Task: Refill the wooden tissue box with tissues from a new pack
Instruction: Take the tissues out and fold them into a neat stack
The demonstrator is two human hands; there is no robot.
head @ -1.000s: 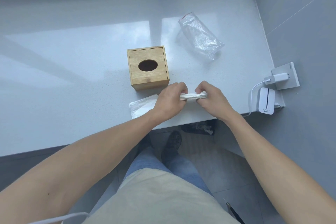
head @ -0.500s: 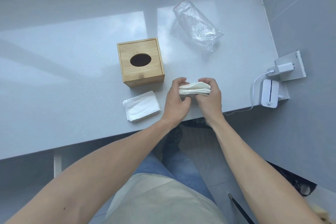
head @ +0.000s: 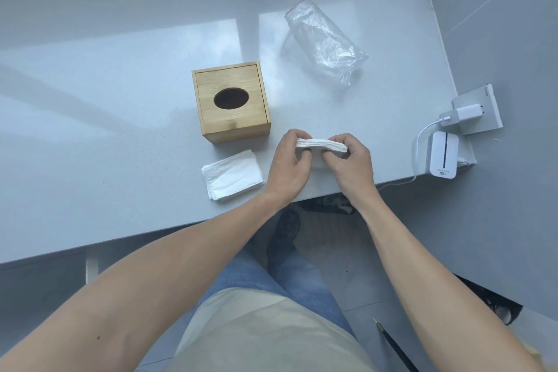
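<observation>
Grey worktop [head: 120, 136] carried all items, with the near edge close to your body. Your left hand [head: 288, 164] and right hand [head: 350, 164] each pinched 1 end of a stack of tissues [head: 321, 144], held just above the worktop with its long axis running left to right. The wooden tissue box [head: 232, 106] stood closed, oval slot up, beyond and to the left of the stack, near your left hand but not touching it. A 2nd stack of tissues [head: 232, 175] lay flat on the worktop in front of the box. An emptied plastic wrapper [head: 324, 39] lay well apart, beyond your right hand. In my judgement, the left hand was better placed to open the box.
</observation>
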